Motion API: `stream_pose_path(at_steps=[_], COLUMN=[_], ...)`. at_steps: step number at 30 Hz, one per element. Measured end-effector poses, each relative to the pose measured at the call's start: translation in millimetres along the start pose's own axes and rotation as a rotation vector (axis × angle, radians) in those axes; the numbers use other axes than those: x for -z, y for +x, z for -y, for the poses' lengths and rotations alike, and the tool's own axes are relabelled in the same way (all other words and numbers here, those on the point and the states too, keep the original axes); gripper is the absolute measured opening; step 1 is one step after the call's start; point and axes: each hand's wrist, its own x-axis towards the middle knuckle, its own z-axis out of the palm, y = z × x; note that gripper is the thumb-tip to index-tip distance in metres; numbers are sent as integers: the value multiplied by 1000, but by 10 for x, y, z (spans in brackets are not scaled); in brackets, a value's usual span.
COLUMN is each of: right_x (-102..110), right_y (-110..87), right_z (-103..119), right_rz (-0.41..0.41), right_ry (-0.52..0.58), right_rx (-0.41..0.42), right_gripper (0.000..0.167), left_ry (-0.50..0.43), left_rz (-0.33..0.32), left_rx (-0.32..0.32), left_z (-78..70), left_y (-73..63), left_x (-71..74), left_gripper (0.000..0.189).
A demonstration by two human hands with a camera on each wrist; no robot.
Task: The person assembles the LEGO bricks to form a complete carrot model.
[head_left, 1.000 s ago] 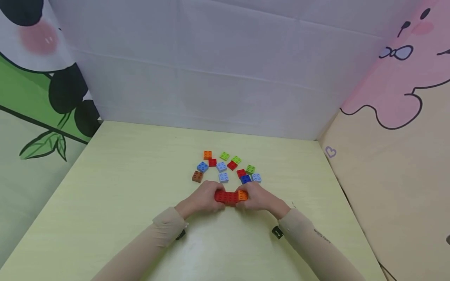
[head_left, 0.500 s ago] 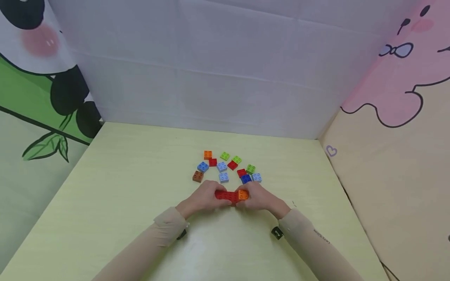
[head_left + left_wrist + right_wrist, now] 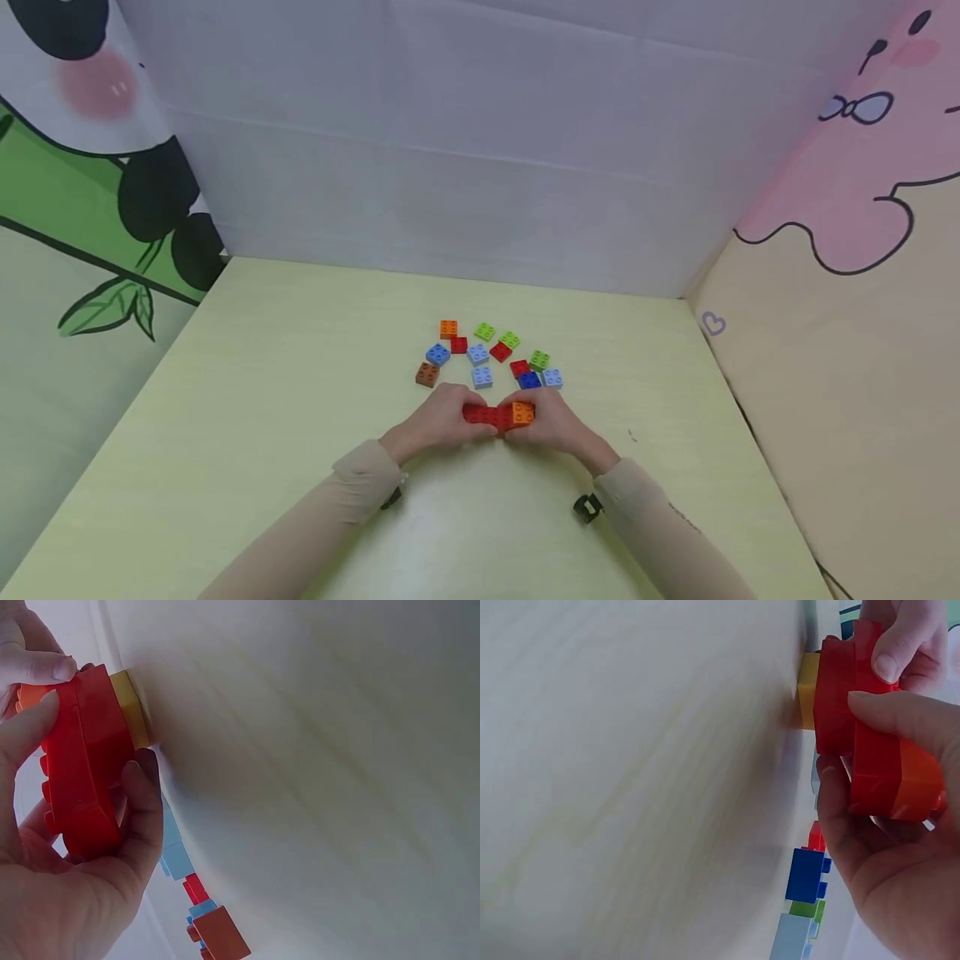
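Note:
Both hands hold one joined block build near the middle of the table, in the head view. My left hand (image 3: 444,421) grips the left end of its long red brick (image 3: 483,416), thumb along the front. On the other end, my right hand (image 3: 553,423) grips the build around an orange brick (image 3: 522,414) set on top of the red. A second red brick (image 3: 103,720) lies beneath, and a yellow brick (image 3: 131,709) is at the bottom, touching or just above the tabletop. The thumbs come close together on the near side. Fingers hide part of the far side.
Loose bricks lie just beyond the hands: a brown brick (image 3: 427,374), a dark blue brick (image 3: 529,380), a light blue brick (image 3: 482,377), an orange brick (image 3: 448,329), and several red, green and blue ones. A pale wall (image 3: 465,208) rises behind the table.
My left thumb has slid right along the front of the red bricks. The build tips slightly, showing more of the orange brick's front. The loose bricks stay put; the head view shifts a little.

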Motion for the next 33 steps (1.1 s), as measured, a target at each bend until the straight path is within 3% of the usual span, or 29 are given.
stream_pose_path(at_steps=[9,13,19,23,27,30,33], right_x=[-87,-88,-73,-67,-73,-80,-82], right_y=[-6,-8,-10,-14,-20,-24,-26], right_z=[-36,-31,6,10,14,16,25], right_rz=[-48,-47,-35,-37,-39,-40,-42], right_ry=[45,50,43,41,37,32,34], right_rx=[-53,-54,-83,-94,-103,-106,-101], right_gripper=[37,37,36,36,37,37,36], left_ry=[9,-13,-67,-35,-27,1,59], left_rz=[-15,-24,-111,-219,-320,-358,-344], left_rx=[17,48,118,130,105,116,159], left_z=[-1,-27,-15,64,203,333,434], left_y=[-5,-45,-118,-121,-137,-126,-97], left_x=[-17,13,180,346,487,539,561], left_gripper=[42,55,76,68,41,29,37])
